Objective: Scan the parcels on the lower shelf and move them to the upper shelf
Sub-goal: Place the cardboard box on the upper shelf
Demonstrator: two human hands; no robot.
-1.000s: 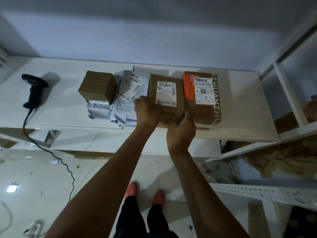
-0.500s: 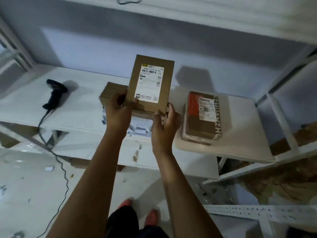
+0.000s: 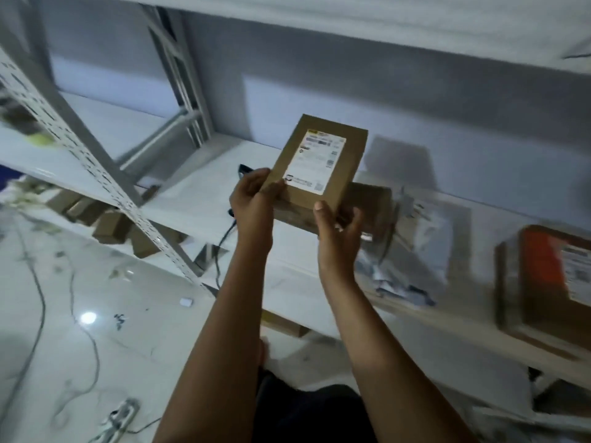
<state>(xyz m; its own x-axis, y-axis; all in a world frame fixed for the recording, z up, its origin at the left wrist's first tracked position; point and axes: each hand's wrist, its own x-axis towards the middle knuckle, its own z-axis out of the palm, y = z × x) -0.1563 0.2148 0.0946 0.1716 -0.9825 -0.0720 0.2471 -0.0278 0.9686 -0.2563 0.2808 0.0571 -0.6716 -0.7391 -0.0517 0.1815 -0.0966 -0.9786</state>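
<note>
Brown parcel (image 3: 319, 164): flat cardboard box w/ white label on its face, print too blurred to read. It's up off the lower shelf (image 3: 198, 187), tilted, label side facing the camera. Left hand (image 3: 252, 199) grips its lower-left edge; right hand (image 3: 339, 228) holds the bottom corner, thumb on the face. 2nd brown box (image 3: 367, 206) lies on the lower shelf right behind it, partly hidden. Grey poly mailers (image 3: 425, 251) sit in a loose pile just right of that box. Orange-panel box (image 3: 550, 282), brown w/ white label, lies flat at the far right, apart from the mailers. Upper shelf (image 3: 319, 17) spans the top; only its white underside shows.
</note>
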